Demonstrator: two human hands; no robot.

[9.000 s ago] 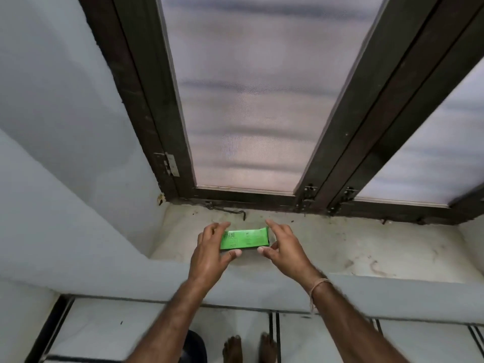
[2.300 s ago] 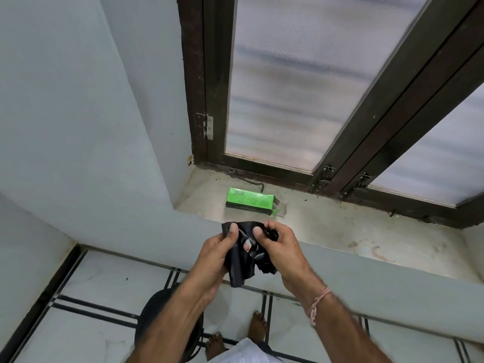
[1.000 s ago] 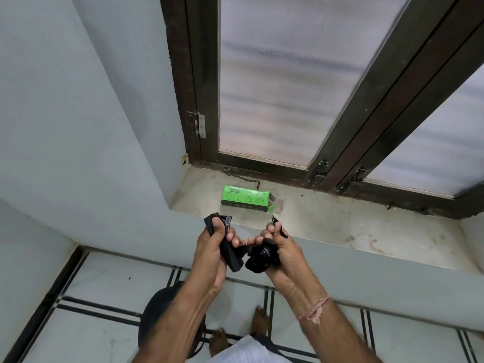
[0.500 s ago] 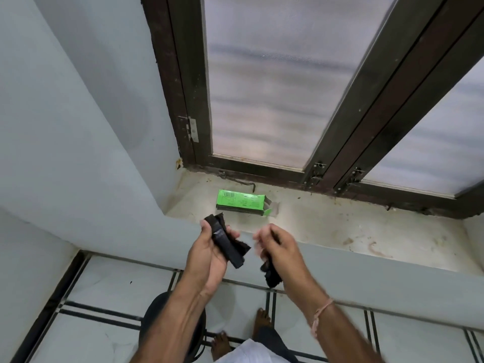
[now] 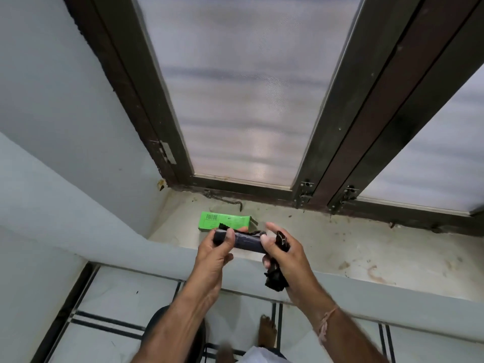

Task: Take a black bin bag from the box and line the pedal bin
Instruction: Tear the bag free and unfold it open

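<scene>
While both hands work above the sill (image 5: 340, 247), left hand (image 5: 217, 254) fingers (image 5: 230, 235) clamp the roll (image 5: 246, 242); right hand (image 5: 285, 254) clutches a bag (image 5: 275, 280) in its palm. Box (image 5: 222, 221) lies on sill behind.

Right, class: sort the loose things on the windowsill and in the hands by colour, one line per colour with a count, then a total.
Green: 1, the box on the windowsill
Black: 2, the roll held by both hands, left hand and right hand, and the bag in the right hand
Total: 3
</scene>
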